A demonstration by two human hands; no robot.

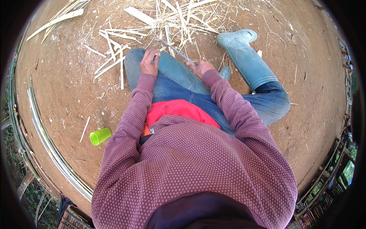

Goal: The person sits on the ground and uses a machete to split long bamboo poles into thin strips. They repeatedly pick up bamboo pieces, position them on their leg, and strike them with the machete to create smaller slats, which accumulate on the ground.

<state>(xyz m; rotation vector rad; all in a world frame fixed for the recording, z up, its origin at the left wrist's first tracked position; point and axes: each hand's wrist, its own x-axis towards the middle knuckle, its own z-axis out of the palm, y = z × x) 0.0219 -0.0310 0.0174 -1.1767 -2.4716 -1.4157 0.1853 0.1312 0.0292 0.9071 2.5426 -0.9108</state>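
My right hand [202, 69] is closed round the handle of a long, thin grey knife [172, 48]. Its blade slants up and left, over my boot, toward the scattered strips. My left hand [150, 62] rests above my bent left knee with its fingers closed. A short end of a pale bamboo strip [162, 49] pokes out by its fingertips, close to the blade. Most of that strip is hidden or blends with the pieces behind. The knife's handle is largely covered by my right fingers.
Pale split strips and shavings [183, 19] litter the dirt floor ahead. A green cup [100, 136] lies on its side at left, near long bamboo strips [49, 133]. My right leg, in a blue-green rubber boot [246, 57], bends out to the right.
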